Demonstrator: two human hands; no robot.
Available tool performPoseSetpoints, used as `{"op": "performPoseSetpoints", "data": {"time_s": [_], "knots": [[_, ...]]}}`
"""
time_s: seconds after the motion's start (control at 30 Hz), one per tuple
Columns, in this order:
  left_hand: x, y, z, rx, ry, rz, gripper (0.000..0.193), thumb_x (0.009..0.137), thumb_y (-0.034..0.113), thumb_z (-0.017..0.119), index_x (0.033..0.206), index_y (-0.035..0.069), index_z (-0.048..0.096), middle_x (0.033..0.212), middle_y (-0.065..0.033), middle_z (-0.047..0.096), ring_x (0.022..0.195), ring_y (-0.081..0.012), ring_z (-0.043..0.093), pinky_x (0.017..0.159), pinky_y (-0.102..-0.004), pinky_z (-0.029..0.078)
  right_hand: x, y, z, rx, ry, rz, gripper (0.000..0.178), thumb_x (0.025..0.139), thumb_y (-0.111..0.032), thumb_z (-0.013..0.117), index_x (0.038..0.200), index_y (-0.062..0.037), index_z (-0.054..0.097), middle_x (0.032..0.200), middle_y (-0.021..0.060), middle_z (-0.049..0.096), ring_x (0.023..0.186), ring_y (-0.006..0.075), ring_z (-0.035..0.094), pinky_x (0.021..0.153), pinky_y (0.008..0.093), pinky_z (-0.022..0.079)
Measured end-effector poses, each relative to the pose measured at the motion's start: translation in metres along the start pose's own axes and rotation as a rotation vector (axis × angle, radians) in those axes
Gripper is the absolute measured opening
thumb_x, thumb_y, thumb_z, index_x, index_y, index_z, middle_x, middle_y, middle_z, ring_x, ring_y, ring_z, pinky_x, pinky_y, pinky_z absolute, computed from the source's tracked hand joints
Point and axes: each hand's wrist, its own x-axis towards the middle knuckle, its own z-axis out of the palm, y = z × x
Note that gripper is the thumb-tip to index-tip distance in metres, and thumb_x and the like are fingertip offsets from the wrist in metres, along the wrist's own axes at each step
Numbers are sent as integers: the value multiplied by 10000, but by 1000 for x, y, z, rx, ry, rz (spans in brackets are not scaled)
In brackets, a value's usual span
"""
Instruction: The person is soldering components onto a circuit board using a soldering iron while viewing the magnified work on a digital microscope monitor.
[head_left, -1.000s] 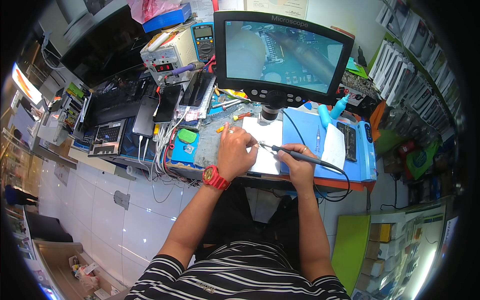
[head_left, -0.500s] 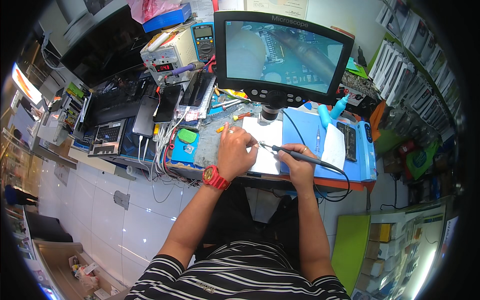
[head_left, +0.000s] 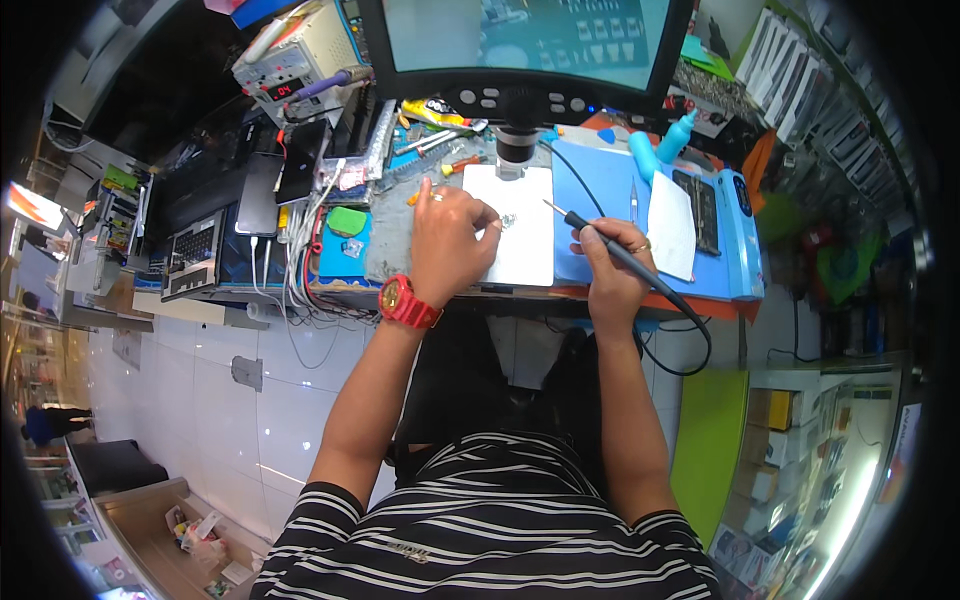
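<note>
Soldering iron (head_left: 625, 259) in right hand (head_left: 616, 292), fingers closed around the handle, tip aimed at 10 o'clock, apart from the small circuit part (head_left: 508, 221). Part lies on white pad (head_left: 525, 258), at 6 o'clock from microscope lens (head_left: 517, 148). Left hand (head_left: 450, 240) at the part's 9 o'clock, fingertips at its edge; can't tell if they grip it.
</note>
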Motion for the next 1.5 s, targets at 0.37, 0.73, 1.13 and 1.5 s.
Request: {"op": "performPoseSetpoints", "data": {"time_s": [0.37, 0.73, 1.13, 1.5], "knots": [[-2, -2, -5, -48, -36, -44, 87, 929, 152, 776, 919, 68, 799, 895, -54, 751, 899, -253, 710, 1302, -646, 232, -22, -28, -44, -51, -34, 80, 189, 1044, 1, 710, 1220, 52, 664, 1079, 160, 728, 944, 255, 805, 852, 359, 693], [-47, -26, -84, -241, 421, -163, 138, 958, 50, 775, 1094, 24, 775, 1007, -104, 763, 1004, -270, 735, 1238, -570, 384, -73, -23, 15, -226, -337, -101, 224, 879, 71, 824, 1068, 16, 717, 947, 157, 746, 845, 222, 760, 784, 312, 605], [-126, -44, -71, -47, 351, -97, 177, 915, 48, 808, 1087, 60, 766, 1032, -102, 747, 1044, -320, 722, 1200, -588, 418, -93, 8, 74, -382, -345, -321, 257, 854, 52, 857, 1077, 8, 738, 958, 181, 757, 764, 256, 759, 657, 328, 608], [-129, -57, -55, 17, 284, -86, 192, 885, 77, 828, 1068, 82, 772, 1045, -85, 717, 1097, -330, 693, 1126, -585, 474, -97, 9, 69, -411, -316, -93, 78, 970, 17, 771, 978, 42, 697, 908, 190, 776, 787, 231, 788, 720, 316, 624]]}}
